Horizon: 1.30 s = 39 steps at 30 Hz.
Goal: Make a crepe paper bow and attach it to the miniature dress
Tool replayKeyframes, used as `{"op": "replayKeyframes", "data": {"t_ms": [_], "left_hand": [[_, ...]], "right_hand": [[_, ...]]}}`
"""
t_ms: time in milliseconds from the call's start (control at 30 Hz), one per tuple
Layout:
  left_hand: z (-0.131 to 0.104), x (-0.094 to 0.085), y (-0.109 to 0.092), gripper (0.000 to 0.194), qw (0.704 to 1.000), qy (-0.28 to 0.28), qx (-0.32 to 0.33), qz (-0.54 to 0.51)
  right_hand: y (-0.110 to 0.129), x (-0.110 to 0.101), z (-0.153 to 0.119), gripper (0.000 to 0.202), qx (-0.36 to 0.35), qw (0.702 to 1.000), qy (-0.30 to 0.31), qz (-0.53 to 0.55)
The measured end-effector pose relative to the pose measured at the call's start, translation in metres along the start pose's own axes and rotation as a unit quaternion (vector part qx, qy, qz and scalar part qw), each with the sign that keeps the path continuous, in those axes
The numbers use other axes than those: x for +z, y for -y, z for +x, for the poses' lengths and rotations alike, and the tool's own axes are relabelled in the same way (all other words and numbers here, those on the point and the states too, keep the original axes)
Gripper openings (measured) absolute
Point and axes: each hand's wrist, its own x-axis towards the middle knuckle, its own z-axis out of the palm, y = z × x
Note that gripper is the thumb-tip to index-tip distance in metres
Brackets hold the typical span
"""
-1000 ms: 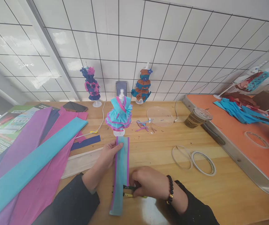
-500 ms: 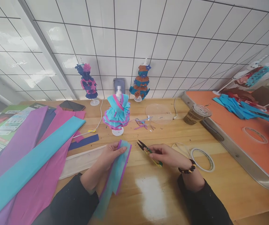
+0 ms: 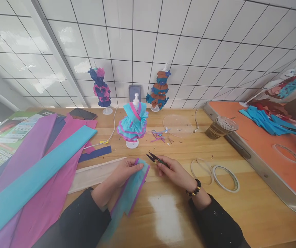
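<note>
Between the thumb and fingers of my left hand (image 3: 123, 175) is the upper end of a turquoise strip (image 3: 135, 186) with purple edges; its lower part hangs down toward my sleeve. My right hand (image 3: 173, 170) is wrapped round a pair of thread snips (image 3: 155, 158), whose dark blades point left and stand slightly apart. The blade tips are close to the strip's top corner without touching it. Behind my hands stands a small mannequin in a turquoise and pink ruffled dress (image 3: 134, 124), on a white round base.
Turquoise, pink and purple sheets (image 3: 39, 165) lie at the left. Two dressed mannequins (image 3: 102, 88) stand by the tiled wall. Rolls of tape (image 3: 225, 188) and a lidded cup (image 3: 220, 128) are at the right, beside an orange table (image 3: 261, 137). Thin scraps (image 3: 159, 135) lie mid-table.
My right hand with the snips has moved left and slightly up, closer to the strip. The left hand keeps its hold on the strip. The view has shifted a little.
</note>
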Motion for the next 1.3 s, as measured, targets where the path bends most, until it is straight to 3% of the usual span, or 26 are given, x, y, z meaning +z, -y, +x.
{"op": "replayKeyframes", "data": {"t_ms": [133,400,700,1300], "left_hand": [[-0.001,0.0,0.0,0.024,1.0,0.005,0.016,-0.001],[0.006,-0.006,0.013,0.026,1.0,0.004,0.009,0.012],[0.003,-0.003,0.009,0.028,0.999,0.0,-0.005,0.039],[0.003,-0.003,0.008,0.025,0.997,-0.014,-0.006,0.072]], "right_hand": [[0.006,0.001,-0.001,0.038,-0.029,0.997,0.005,-0.07],[0.012,0.009,0.0,0.041,-0.019,0.998,0.04,-0.054],[0.012,0.015,0.001,0.039,-0.033,0.997,0.056,-0.03],[0.012,0.024,0.003,0.037,-0.028,0.998,0.032,-0.036]]}}
